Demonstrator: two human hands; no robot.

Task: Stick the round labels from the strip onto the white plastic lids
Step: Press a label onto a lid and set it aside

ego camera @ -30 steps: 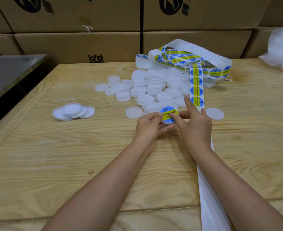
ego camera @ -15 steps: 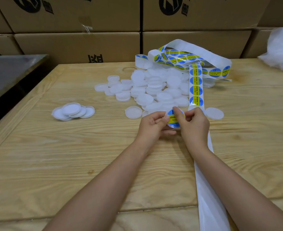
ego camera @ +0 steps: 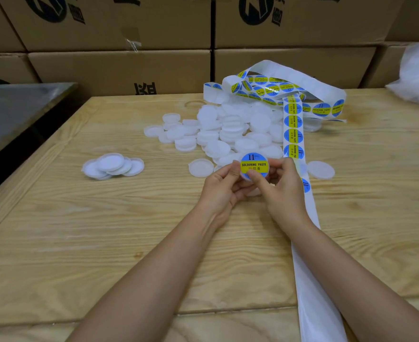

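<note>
- Round label [ego camera: 254,165]: blue with a yellow band, black lettering.
- Lids [ego camera: 230,134]: white.
- Label strip [ego camera: 293,134]: white backing.
- Table [ego camera: 80,230]: pale wood grain.
- Boxes [ego camera: 119,67]: brown.

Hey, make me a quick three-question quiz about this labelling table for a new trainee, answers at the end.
1. True or false: the left hand and right hand both hold the lid.
2. The strip runs: A) left of the left hand, B) beside the right hand, C) over the boxes.
3. Fill in: the label reads "SOLDERING ____".
Key: 1 true; 2 B; 3 PASTE.
</note>
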